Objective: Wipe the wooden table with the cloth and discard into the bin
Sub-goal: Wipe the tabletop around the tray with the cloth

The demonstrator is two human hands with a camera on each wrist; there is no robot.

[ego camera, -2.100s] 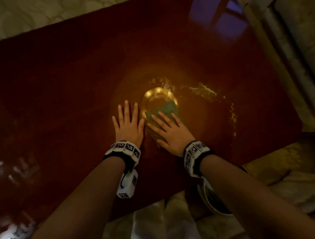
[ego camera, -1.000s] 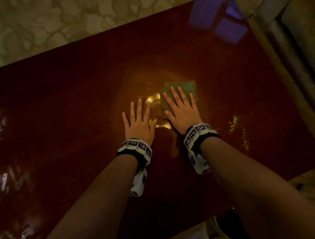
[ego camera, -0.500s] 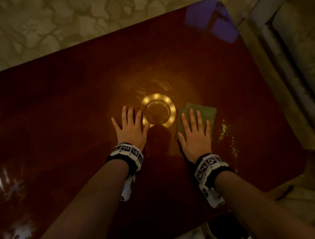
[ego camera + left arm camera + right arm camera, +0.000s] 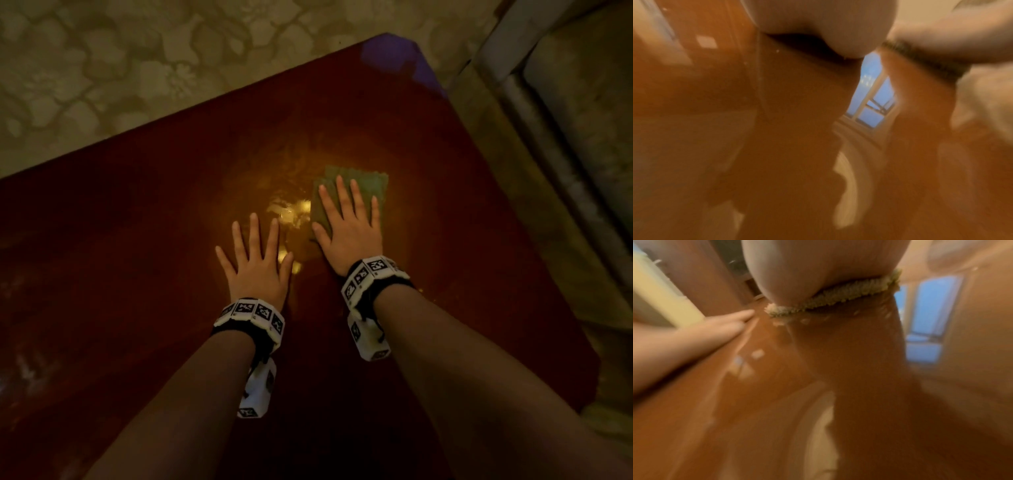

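Note:
A folded green cloth [image 4: 371, 186] lies on the glossy dark-red wooden table [image 4: 137, 240], right of centre. My right hand [image 4: 349, 219] presses flat on it with straight, spread fingers. The cloth's fuzzy edge [image 4: 849, 293] shows under the palm in the right wrist view. My left hand [image 4: 255, 260] rests flat on the bare wood just left of it, fingers spread, holding nothing. In the right wrist view the left hand's fingers [image 4: 731, 321] lie close to the cloth's corner. No bin shows in any view.
A lamp's glare [image 4: 291, 212] shines on the wood between my hands. Patterned carpet [image 4: 102, 68] lies beyond the table's far edge. A pale upholstered seat [image 4: 565, 120] stands along the right side. A window's reflection [image 4: 394, 54] sits at the far corner.
My right hand has slid the cloth away from me and a little left, over where the yellow crumbs lay. The crumbs no longer show. My left hand has stayed flat on the wood.

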